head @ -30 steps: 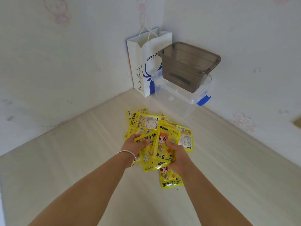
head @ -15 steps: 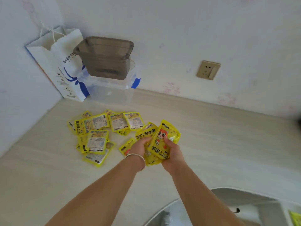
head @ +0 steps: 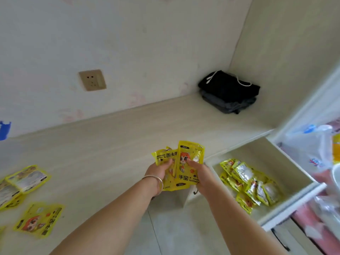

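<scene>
Between tight left grip (head: 161, 172) and right grip (head: 201, 174), packets (head: 186, 178)

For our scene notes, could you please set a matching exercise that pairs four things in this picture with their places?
Things:
1. bunch of yellow hand-warmer packets
2. folded black cloth pile
3. beige plastic wall socket
4. heap of yellow foil packets

Places:
A. on the pale wall
B. in the open white drawer
C. far corner of the wooden counter
D. gripped by left hand and right hand

Pairs: 1-D, 2-C, 3-A, 4-B.
</scene>
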